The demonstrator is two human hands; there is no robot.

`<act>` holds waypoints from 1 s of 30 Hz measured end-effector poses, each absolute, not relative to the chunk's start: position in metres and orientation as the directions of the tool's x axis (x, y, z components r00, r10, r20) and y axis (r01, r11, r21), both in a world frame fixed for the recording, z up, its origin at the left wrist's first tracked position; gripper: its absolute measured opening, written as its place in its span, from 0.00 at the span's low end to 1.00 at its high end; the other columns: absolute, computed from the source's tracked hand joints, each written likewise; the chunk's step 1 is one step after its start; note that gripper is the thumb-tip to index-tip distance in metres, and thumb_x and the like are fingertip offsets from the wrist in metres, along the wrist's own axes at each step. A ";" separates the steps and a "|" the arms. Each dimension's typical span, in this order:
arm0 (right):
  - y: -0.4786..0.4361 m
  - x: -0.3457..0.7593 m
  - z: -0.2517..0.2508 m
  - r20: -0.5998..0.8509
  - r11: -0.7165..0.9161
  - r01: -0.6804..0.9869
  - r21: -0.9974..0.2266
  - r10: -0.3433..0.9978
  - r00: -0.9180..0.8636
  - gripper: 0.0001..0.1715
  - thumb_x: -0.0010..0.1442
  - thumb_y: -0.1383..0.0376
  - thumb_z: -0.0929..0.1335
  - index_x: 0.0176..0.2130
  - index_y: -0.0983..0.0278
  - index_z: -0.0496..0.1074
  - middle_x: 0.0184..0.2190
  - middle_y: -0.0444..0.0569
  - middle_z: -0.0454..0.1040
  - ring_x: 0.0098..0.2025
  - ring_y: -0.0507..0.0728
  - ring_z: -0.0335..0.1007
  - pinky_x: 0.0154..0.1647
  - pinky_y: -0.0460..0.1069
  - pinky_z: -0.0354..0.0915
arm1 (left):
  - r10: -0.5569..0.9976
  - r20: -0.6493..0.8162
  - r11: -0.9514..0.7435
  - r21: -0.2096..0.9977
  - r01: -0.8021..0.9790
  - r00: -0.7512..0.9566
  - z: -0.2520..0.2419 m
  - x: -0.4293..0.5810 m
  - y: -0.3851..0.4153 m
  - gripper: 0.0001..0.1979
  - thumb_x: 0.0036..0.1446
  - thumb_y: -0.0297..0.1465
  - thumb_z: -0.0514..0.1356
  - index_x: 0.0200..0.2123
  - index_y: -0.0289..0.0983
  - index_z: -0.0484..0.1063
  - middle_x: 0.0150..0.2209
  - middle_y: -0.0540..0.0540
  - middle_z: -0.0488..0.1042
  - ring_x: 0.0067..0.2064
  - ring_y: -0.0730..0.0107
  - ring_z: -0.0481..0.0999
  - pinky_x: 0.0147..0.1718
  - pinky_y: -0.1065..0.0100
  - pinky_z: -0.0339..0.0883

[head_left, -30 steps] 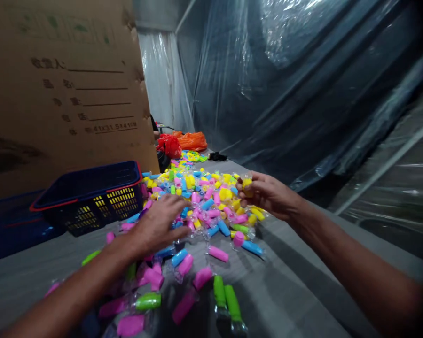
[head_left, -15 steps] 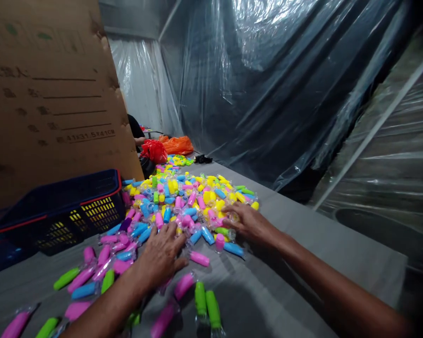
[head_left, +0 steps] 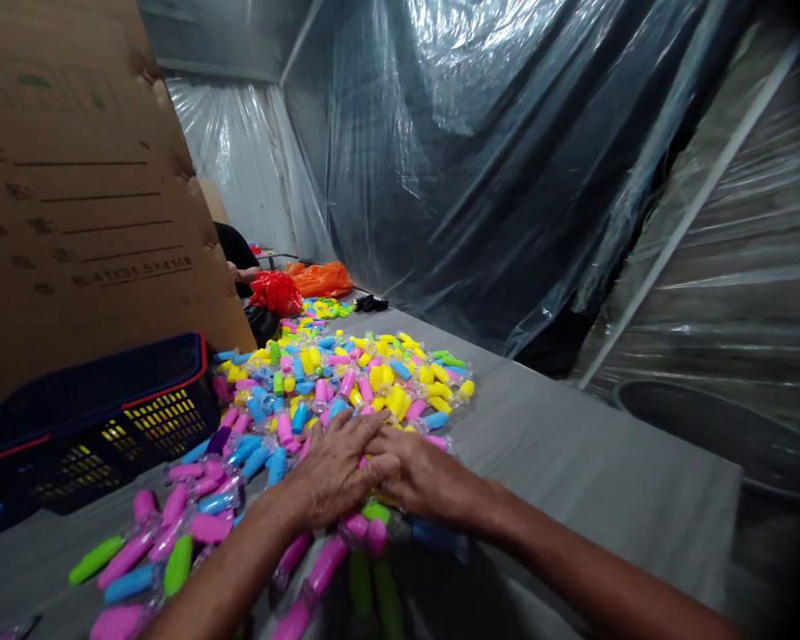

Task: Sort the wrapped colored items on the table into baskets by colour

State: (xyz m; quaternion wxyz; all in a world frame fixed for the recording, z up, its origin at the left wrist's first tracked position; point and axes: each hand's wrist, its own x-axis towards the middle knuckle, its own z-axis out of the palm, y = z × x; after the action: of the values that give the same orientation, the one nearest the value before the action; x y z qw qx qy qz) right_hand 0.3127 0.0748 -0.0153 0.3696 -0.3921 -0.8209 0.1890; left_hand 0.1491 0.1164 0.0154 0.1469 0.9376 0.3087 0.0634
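A heap of small plastic-wrapped capsules [head_left: 347, 378] in pink, blue, yellow and green is spread over the grey table [head_left: 573, 444]. My left hand [head_left: 333, 471] lies flat on the near edge of the heap, fingers stretched out and resting over the fingertips of my right hand [head_left: 430, 480]. My right hand also lies palm down on the capsules, its fingers partly covered. Pink and green capsules [head_left: 366, 524] show under both palms. More loose capsules [head_left: 173, 533] lie to the left of my left forearm.
A dark blue basket with a red rim [head_left: 107, 418] stands at the left, a tall cardboard box [head_left: 73, 178] behind it. Red and orange plastic bags [head_left: 307, 283] and another person's dark sleeve [head_left: 236, 253] are at the far end. Plastic sheeting [head_left: 507, 178] hangs on the right.
Both hands have drawn back toward me and come together, dragging capsules along. The right hand, lifted with a yellow capsule a second ago, now lies flat. The view has swung right.
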 end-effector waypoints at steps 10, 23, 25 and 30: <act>0.126 0.354 -0.050 0.488 0.366 0.871 -0.326 0.855 -0.177 0.24 0.55 0.61 0.70 0.51 0.61 0.70 0.50 0.57 0.65 0.51 0.65 0.59 0.51 0.61 0.57 | 0.615 0.059 -0.787 0.097 0.609 0.786 -0.013 0.129 0.105 0.23 0.57 0.49 0.50 0.48 0.43 0.69 0.60 0.44 0.58 0.62 0.44 0.49 0.56 0.35 0.36; 0.106 0.255 -0.057 0.572 0.529 0.661 -0.532 0.800 -0.181 0.18 0.53 0.67 0.71 0.45 0.67 0.71 0.42 0.54 0.64 0.45 0.60 0.59 0.49 0.56 0.59 | 0.691 0.278 -0.705 0.051 0.708 0.668 -0.025 0.073 0.086 0.17 0.59 0.43 0.50 0.42 0.38 0.70 0.44 0.41 0.66 0.50 0.56 0.61 0.50 0.51 0.60; 0.107 0.229 -0.053 0.575 0.561 0.613 -0.556 0.792 -0.204 0.19 0.53 0.67 0.71 0.46 0.67 0.70 0.41 0.53 0.64 0.45 0.59 0.60 0.49 0.56 0.59 | 0.702 0.349 -0.676 0.055 0.734 0.620 -0.026 0.057 0.087 0.16 0.58 0.43 0.51 0.40 0.38 0.70 0.44 0.41 0.66 0.49 0.55 0.62 0.48 0.51 0.63; 0.115 0.169 -0.045 0.507 0.612 0.561 -0.558 0.786 -0.353 0.22 0.53 0.64 0.71 0.47 0.67 0.69 0.42 0.54 0.65 0.46 0.59 0.60 0.48 0.55 0.60 | 0.728 0.420 -0.563 -0.086 0.822 0.543 -0.032 0.004 0.090 0.17 0.59 0.39 0.50 0.44 0.35 0.69 0.46 0.36 0.66 0.51 0.51 0.61 0.49 0.48 0.61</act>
State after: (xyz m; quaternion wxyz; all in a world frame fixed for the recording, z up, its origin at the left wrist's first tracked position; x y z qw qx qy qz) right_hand 0.1687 0.1149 -0.0449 0.3880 -0.4159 -0.8096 0.1453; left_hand 0.0043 0.0900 -0.0324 -0.1378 0.8673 0.4466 0.1710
